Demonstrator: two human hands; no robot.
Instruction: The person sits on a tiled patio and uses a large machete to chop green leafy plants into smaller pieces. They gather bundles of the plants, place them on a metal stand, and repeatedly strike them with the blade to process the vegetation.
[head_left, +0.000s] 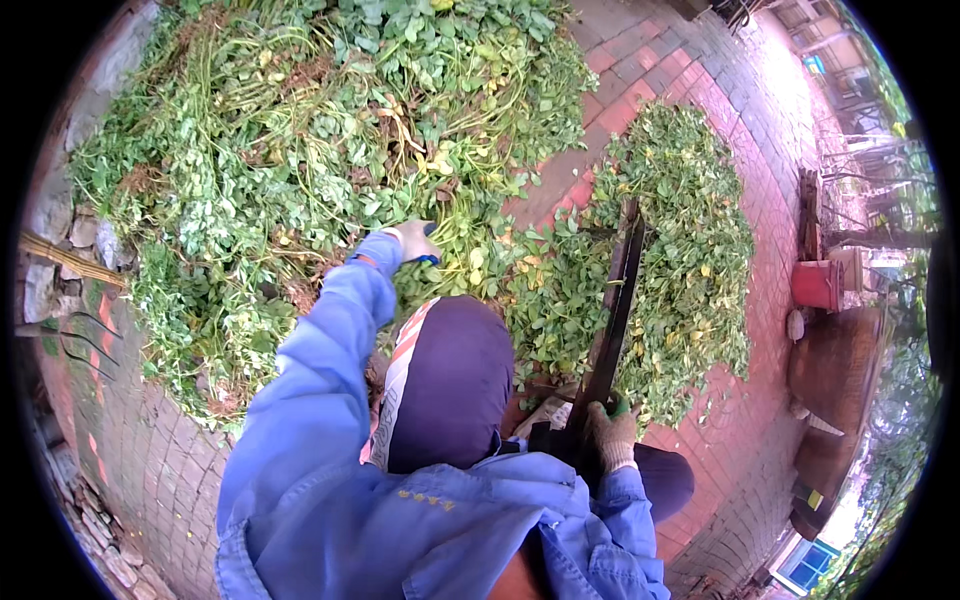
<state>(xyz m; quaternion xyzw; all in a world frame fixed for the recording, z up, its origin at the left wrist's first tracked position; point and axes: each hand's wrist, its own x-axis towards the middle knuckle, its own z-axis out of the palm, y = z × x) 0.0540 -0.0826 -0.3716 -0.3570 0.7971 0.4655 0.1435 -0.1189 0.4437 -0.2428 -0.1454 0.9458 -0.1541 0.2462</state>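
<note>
My left hand (414, 241), in a pale work glove with blue on the fingers, reaches into a large heap of uprooted leafy plants (300, 135). Its thumb and fingers are spread around the stems, but whether they grip any cannot be seen. My right hand (611, 435), in a knitted glove with green on it, is at the near end of a long dark bar (619, 300), which looks like a lever fodder chopper. The fingers curl against the bar, partly hidden. The bar runs away from me over a smaller pile of leafy greens (682, 262).
A pitchfork (86, 345) and a wooden pole (71, 259) lie at the left by a stone edge. Brick paving (765, 405) surrounds the piles. At the right stand a red bucket (817, 285) and a large brown vessel (836, 367). My bent knee (454, 375) is between my hands.
</note>
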